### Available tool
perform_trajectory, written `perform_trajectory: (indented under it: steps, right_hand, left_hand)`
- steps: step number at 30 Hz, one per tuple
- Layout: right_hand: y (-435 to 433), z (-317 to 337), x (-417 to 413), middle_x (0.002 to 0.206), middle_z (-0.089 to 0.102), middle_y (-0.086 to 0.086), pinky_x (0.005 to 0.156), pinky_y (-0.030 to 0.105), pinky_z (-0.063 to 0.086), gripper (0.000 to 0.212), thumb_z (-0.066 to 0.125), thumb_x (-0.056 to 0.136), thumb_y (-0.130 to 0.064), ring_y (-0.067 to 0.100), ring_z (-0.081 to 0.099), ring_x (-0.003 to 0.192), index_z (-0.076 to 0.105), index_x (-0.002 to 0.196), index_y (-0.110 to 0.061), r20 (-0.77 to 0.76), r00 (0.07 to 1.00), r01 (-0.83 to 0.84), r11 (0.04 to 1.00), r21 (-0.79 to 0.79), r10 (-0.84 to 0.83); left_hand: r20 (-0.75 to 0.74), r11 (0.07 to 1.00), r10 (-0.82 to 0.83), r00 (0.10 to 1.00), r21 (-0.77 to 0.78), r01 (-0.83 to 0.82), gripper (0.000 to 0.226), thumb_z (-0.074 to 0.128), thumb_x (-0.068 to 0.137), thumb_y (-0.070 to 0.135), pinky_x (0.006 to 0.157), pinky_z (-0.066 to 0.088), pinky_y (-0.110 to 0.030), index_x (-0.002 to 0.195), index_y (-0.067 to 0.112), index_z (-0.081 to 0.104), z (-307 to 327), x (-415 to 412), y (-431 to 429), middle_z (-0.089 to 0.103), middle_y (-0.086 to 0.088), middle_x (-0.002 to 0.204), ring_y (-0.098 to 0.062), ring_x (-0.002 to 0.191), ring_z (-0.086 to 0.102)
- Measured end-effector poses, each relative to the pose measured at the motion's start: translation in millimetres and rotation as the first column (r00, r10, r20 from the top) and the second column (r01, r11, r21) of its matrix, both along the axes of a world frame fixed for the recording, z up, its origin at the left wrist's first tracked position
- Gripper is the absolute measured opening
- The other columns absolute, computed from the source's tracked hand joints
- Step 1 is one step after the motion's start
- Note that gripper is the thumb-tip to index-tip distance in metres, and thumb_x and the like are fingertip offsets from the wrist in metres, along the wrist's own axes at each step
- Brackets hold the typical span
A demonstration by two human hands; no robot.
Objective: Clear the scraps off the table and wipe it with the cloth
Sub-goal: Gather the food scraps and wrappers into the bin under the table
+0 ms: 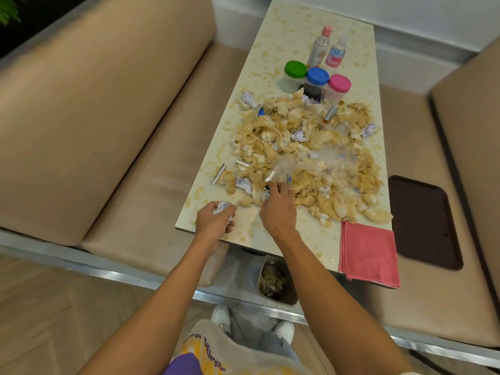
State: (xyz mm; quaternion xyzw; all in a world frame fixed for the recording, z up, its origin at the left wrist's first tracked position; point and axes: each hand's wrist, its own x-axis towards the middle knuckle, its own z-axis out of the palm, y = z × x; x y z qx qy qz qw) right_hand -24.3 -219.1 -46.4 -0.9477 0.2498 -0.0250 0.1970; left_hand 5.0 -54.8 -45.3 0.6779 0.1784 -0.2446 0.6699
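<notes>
Scraps of crumpled tan and white paper [311, 147], heaped thick over the middle of the pale speckled bench [297, 36]. Only the head view to go by. Mixed in: little white paper balls and a few shiny silver tubes [218, 174]. On top of the pile, a big clear plastic bag [319, 161].

Left hand [213, 220] near the front edge of the bench, fingers curled round a white paper ball [223, 207]. Right hand [278, 209] just beside it, at the near side of the pile, fingertips pinching a corner of the clear plastic bag. Something small and dark there too, too hard to make out.

Down on the floor under the bench end, a small bin [276, 282] with some scraps inside. Looks like a little bit done. Most of the job left: nearly the whole pile to pick up.

On the near right corner of the bench, a folded pink cloth [369, 253], hanging a bit over the edge, with no hand on it. Wiping not yet begun, going by that.

Just behind the pile, three jars with green, blue and pink lids [318, 75] and two small bottles [327, 48], all standing up.
</notes>
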Motion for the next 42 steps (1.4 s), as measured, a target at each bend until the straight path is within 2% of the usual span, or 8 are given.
perform_trajectory:
  steps: [4,8,15,19,26,33,38,42]
  right_hand:
    - [-0.9,-4.0,8.4,0.140,0.045,0.019,0.108,0.048,0.041,0.049,0.059,0.100,-0.024,0.040,0.044,0.128,0.050,0.146,-0.009,-0.013,0.998,-0.067,0.998,0.005,0.067]
    - [9.7,-7.5,3.3,0.128,0.048,0.017,0.102,0.047,0.046,0.045,0.063,0.098,-0.034,0.037,0.049,0.113,0.061,0.133,-0.006,0.080,0.989,-0.125,0.992,-0.011,0.126]
    - [17.1,-8.3,-8.7,0.130,0.049,0.013,0.098,0.049,0.051,0.044,0.072,0.094,-0.020,0.034,0.049,0.116,0.061,0.134,-0.006,0.130,0.973,-0.201,0.976,0.087,0.189]
    - [19.4,-12.0,-14.0,0.138,0.039,0.016,0.100,0.053,0.050,0.063,0.073,0.090,-0.035,0.037,0.040,0.126,0.049,0.143,-0.010,0.155,0.982,-0.120,0.989,0.088,0.106]
    - [30.8,-15.3,-2.3,0.155,0.031,0.021,0.116,0.051,0.032,0.102,0.058,0.089,-0.072,0.042,0.033,0.135,0.022,0.161,-0.009,-0.021,0.999,-0.026,0.999,-0.037,0.026]
    - [41.1,-18.0,-10.9,0.128,0.050,0.018,0.084,0.046,0.056,0.046,0.068,0.094,-0.042,0.039,0.045,0.113,0.059,0.127,-0.010,0.004,0.996,-0.090,0.985,-0.150,0.091]
    - [30.8,-20.7,-23.4,0.126,0.048,0.017,0.092,0.046,0.051,0.038,0.072,0.087,-0.012,0.037,0.044,0.112,0.061,0.123,-0.007,0.001,0.982,-0.186,0.981,-0.062,0.186]
    - [16.5,-14.7,-37.7,0.128,0.047,0.015,0.094,0.043,0.049,0.039,0.068,0.090,-0.012,0.034,0.042,0.118,0.061,0.128,-0.009,0.063,0.991,-0.129,0.984,0.125,0.122]
  left_hand:
    - [0.003,1.000,0.003,1.000,-0.006,-0.003,0.017,0.078,0.088,0.019,0.060,0.055,-0.031,0.100,0.009,0.072,-1.0,-0.4,2.9,0.072,-0.008,0.084,-0.018,0.062,0.060]
    - [0.010,1.000,0.008,1.000,0.003,-0.008,0.017,0.078,0.088,0.020,0.060,0.055,-0.030,0.100,0.010,0.072,-1.2,-0.4,4.8,0.073,-0.007,0.084,-0.017,0.061,0.062]
    - [0.015,1.000,0.015,1.000,0.009,-0.015,0.018,0.078,0.089,0.021,0.058,0.054,-0.030,0.101,0.009,0.071,-2.7,0.3,6.8,0.070,-0.007,0.083,-0.017,0.060,0.061]
    - [0.016,1.000,0.016,1.000,0.011,-0.016,0.019,0.078,0.090,0.022,0.058,0.054,-0.028,0.102,0.009,0.071,-1.0,-0.7,6.6,0.071,-0.006,0.084,-0.016,0.060,0.062]
    - [0.032,1.000,0.009,0.999,0.028,-0.010,0.014,0.076,0.092,0.020,0.056,0.053,-0.027,0.102,0.012,0.073,-1.4,-3.4,10.5,0.072,-0.006,0.084,-0.016,0.063,0.061]
    - [0.023,1.000,0.016,1.000,0.008,-0.016,0.013,0.077,0.091,0.017,0.056,0.051,-0.030,0.100,0.009,0.072,0.0,-7.2,13.4,0.071,-0.007,0.082,-0.018,0.062,0.060]
    - [0.017,1.000,0.000,1.000,0.013,0.000,0.017,0.077,0.090,0.019,0.057,0.052,-0.030,0.102,0.008,0.072,0.5,-8.9,11.1,0.069,-0.007,0.081,-0.017,0.061,0.060]
    - [0.027,0.999,-0.036,0.999,0.029,0.036,0.015,0.077,0.090,0.020,0.058,0.053,-0.029,0.101,0.010,0.072,1.9,-11.0,4.3,0.070,-0.007,0.082,-0.017,0.061,0.061]
